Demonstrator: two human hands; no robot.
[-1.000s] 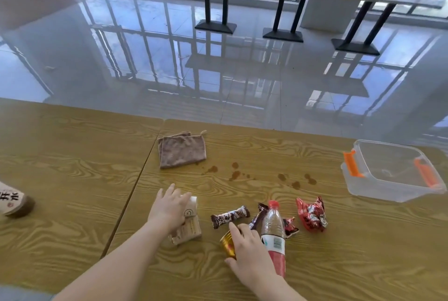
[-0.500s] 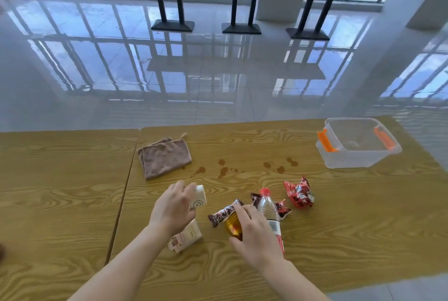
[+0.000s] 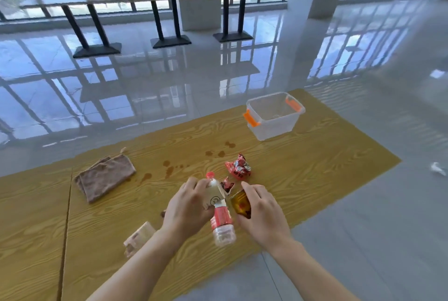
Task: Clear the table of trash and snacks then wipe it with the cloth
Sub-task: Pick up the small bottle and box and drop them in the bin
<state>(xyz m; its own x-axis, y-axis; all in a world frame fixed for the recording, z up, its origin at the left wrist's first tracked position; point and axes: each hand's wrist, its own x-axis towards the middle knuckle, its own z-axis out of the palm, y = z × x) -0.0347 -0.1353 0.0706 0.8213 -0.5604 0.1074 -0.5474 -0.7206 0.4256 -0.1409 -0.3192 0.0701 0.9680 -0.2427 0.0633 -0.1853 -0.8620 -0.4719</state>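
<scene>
My left hand [image 3: 186, 206] is shut on a small white carton [image 3: 214, 197] and holds it over a plastic bottle [image 3: 221, 218] with a red cap and red label. I cannot tell whether the bottle is gripped too. Just right of the bottle, my right hand [image 3: 263, 213] is shut on a golden snack cup [image 3: 240, 203]. A crumpled red wrapper [image 3: 238, 168] and a smaller red wrapper [image 3: 228, 184] lie beyond the hands. A brown packet [image 3: 139, 237] lies left of my forearm. The folded brown cloth [image 3: 105, 177] rests at the left. My left hand mostly hides a dark snack bar [image 3: 163, 214].
A clear plastic bin [image 3: 274, 116] with orange handles stands at the far right of the wooden table [image 3: 315, 167]. Brown spill stains [image 3: 169, 169] dot the wood between cloth and wrappers. The table's front edge runs close under my wrists. White litter [image 3: 437, 169] lies on the floor.
My left hand lifted the white carton off the brown packet and moved right over the bottle. My right hand took up the golden cup and shifted right. The view swung left.
</scene>
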